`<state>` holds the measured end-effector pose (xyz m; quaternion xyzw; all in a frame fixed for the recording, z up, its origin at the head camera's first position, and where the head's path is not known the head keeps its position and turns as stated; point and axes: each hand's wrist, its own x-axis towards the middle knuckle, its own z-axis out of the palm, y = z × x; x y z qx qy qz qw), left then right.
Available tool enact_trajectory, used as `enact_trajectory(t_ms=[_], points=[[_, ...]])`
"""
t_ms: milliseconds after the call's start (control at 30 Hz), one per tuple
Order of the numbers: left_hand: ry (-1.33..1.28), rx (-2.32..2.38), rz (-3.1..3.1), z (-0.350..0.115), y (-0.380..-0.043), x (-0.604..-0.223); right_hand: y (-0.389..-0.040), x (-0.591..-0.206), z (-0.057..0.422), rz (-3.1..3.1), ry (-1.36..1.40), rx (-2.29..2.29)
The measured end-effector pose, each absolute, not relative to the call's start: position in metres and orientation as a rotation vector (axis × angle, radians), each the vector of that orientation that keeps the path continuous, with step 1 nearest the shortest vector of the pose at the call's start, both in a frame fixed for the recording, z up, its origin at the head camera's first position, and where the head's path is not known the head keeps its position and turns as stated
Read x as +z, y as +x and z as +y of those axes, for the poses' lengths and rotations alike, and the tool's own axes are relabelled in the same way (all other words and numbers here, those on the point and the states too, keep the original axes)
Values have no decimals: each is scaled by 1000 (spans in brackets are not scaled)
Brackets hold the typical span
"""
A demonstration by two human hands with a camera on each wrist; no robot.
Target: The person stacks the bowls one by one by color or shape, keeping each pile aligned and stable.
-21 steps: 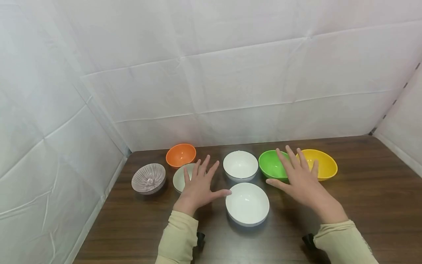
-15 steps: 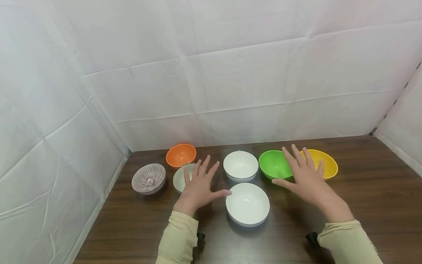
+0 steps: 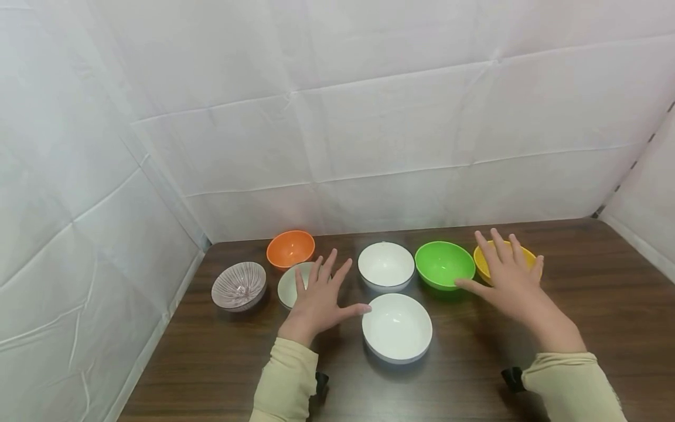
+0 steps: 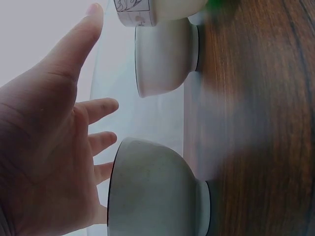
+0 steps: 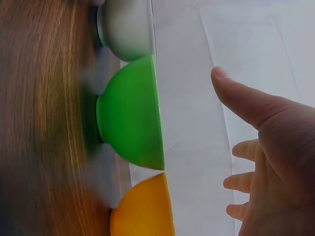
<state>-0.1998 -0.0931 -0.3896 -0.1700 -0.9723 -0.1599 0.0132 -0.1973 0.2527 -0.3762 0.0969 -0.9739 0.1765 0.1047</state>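
Observation:
My left hand [image 3: 316,302], fingers spread, hovers over the pale grey-green bowl [image 3: 287,288] and partly hides it. In the left wrist view that bowl [image 4: 152,191] stands just past the fingers, and the palm holds nothing. On the right, my right hand [image 3: 514,290] is spread above the near side of the yellow bowl [image 3: 482,266], covering part of it. Its thumb reaches across the rim of the green bowl [image 3: 444,265] in the head view. In the right wrist view the hand is apart from both the green bowl [image 5: 130,118] and the yellow one.
Between the hands sits a large white bowl [image 3: 396,327], with a dark-rimmed white bowl [image 3: 385,265] behind it. An orange bowl [image 3: 290,249] and a striped purplish bowl [image 3: 239,286] stand at the left. White cloth [image 3: 390,117] hangs behind the brown wooden table [image 3: 211,363].
My right hand has moved to the right, from over the green bowl to over the yellow one, uncovering the green bowl. The left hand and the bowls stay where they were.

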Motion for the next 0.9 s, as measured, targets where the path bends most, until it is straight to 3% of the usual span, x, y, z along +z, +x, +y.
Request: enact_trajectory(t_ms=[367,900], points=[[-538,-499,-3027,-92,-200,-390,-198,-379,271,-2851,62,591],[-537,-505,-3023,-92,-201,-394,-201,-386,285,-2875,2,616]])
